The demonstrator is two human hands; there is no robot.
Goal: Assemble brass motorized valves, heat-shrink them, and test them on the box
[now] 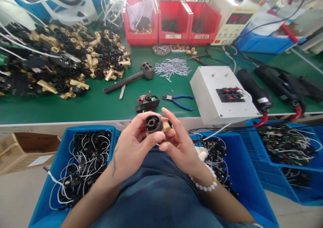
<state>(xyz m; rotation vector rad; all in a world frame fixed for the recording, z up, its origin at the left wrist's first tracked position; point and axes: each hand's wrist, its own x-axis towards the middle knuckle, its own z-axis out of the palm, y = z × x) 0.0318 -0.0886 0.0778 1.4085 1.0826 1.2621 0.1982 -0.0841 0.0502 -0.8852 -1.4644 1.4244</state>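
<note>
Head camera, close, downward over green workbench

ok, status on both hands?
Left hand and right hand both grip black-and-brass valve. Held over lap, short of green bench. Nothing blocking.

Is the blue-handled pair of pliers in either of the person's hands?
No, the pliers lie on the green table, while the left hand and right hand hold a black and brass valve part.
</note>
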